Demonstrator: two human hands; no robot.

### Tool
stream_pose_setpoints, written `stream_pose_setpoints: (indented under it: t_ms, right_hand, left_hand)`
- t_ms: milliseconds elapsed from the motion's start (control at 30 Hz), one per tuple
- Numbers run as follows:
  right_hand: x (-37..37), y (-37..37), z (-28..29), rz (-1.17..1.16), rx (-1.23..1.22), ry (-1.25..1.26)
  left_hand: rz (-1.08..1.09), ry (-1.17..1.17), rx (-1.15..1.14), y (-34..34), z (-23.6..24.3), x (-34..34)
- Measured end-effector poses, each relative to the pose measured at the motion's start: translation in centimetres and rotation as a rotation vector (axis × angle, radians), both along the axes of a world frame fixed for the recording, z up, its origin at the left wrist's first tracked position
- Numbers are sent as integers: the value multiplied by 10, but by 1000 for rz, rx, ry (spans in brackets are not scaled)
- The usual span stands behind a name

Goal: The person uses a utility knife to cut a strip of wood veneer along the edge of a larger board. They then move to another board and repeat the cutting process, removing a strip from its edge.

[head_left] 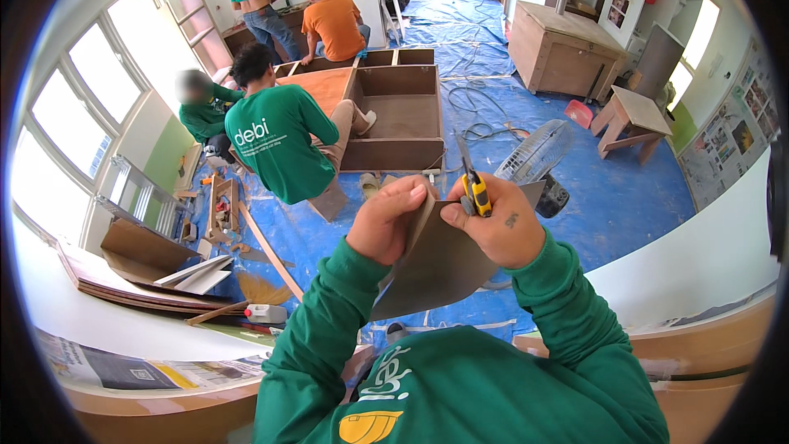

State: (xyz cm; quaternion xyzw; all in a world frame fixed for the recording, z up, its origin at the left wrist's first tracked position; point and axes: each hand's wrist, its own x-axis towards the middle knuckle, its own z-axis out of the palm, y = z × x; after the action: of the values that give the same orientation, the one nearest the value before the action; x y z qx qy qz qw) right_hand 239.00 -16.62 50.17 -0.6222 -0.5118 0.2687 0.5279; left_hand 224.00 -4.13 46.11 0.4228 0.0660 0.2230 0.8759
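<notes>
The brown laminate sheet (pixel 448 267) was held up in front of your chest, above the blue tarp (pixel 625 197). Your left hand (pixel 386 220) was clenched around its upper left edge. Your right hand (pixel 497 226) gripped a yellow utility knife (pixel 474 189), blade raised at the sheet's top edge. Beyond, a person in a green shirt (pixel 279 141) sat beside a wooden cabinet carcass (pixel 403 119), with a fan (pixel 534 152) near your hands

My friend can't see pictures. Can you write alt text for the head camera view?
A left hand holds a thin brown sheet while the right hand holds a yellow utility knife at its top edge. Beyond, people work at a wooden cabinet on blue tarp.
</notes>
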Motion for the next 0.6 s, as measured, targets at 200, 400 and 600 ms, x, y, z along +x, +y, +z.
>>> stream_pose_setpoints:
  t_ms: [200, 400, 600]
  right_hand:
    - [21, 2, -15, -179, 57, 26]
    - [38, -12, -32, -360, 138, 135]
    - [47, -22, -34, -387, 171, 170]
  left_hand:
    - [595, 108, 786, 0, -7, 10]
    - [892, 387, 1385, -54, -72, -22]
    - [729, 407, 1195, -49, -103, 6]
